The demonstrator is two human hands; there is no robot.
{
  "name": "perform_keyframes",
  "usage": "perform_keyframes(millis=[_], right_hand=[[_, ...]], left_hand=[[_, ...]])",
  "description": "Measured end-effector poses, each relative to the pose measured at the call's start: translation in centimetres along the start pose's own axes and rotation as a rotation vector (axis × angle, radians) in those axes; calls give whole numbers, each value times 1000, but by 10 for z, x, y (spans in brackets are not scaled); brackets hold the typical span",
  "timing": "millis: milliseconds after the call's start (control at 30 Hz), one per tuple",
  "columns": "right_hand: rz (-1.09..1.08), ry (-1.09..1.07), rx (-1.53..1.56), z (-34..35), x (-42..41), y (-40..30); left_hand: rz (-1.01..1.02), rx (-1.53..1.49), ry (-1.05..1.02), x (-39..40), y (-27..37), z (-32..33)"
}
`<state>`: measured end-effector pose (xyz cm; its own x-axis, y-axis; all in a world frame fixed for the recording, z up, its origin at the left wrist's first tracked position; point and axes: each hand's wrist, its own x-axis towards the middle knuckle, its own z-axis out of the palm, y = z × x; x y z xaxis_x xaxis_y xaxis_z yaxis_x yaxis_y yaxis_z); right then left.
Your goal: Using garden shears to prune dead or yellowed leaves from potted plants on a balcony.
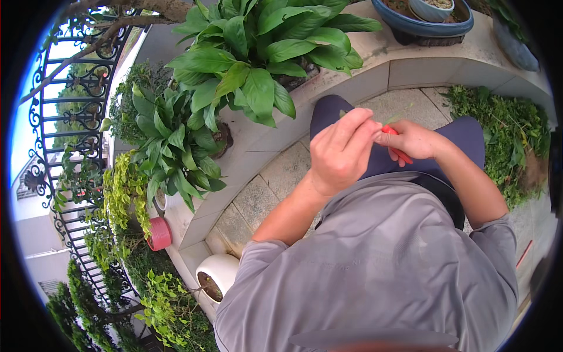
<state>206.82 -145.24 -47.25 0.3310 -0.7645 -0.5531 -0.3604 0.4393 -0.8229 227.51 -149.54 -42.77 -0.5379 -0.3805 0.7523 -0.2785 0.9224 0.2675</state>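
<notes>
My right hand (pixel 409 140) is closed around a red-handled hand tool (pixel 401 155), whose working end is hidden, so its kind cannot be told. Raised beside it, my left hand (pixel 343 147) has its thumb and fingertips pinched together near the tool's upper end. A small bit of green leaf shows at the back of the left fingers, and a thin, blurred green sprig (pixel 396 118) is just beyond the fingertips. What exactly the left fingers pinch is hidden. Both hands are above my lap. Beyond them, a large broad-leaved potted plant (pixel 259 83) stands on the curved ledge.
A heap of cut greenery (pixel 506 132) lies on the paving at the right. The pale stone ledge (pixel 369 79) curves around in front, bearing a blue oval planter (pixel 426 28) and a pink pot (pixel 159 234). A white round pot (pixel 220 273) stands at lower left, a black iron fence (pixel 74 132) beyond.
</notes>
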Motion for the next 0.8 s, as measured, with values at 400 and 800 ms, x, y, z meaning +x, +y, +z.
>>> perform_keyframes(millis=[400,800], right_hand=[[67,264,487,-8,-12,63],[-245,98,169,25,44,-49]], left_hand=[[115,236,107,80,-17,28],[-223,879,-16,23,-88,-92]])
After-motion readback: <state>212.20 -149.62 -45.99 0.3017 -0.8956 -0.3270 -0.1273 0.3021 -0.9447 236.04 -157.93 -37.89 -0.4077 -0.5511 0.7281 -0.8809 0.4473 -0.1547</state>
